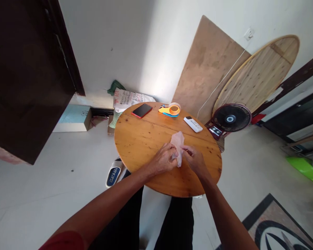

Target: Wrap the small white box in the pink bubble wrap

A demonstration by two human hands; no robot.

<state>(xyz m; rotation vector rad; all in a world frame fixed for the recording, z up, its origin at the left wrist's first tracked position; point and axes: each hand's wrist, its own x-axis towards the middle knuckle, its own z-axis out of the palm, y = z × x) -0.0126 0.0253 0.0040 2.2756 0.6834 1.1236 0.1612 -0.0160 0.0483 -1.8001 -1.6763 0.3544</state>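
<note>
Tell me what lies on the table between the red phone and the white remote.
In the head view, a tape dispenser, orange and yellow, sits between the red phone and the white remote on the round table.

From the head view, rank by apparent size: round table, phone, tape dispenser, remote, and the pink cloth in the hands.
1. Round table, by far the largest.
2. Pink cloth, partly hidden by the left hand and right hand.
3. Tape dispenser, phone and remote: too alike to rank.

I see a pale pink cloth [177,143] on my honey-brown wooden table [141,139], a red-edged black phone [141,110], an orange-and-blue tape dispenser [170,110] and a white remote [193,124].
</note>
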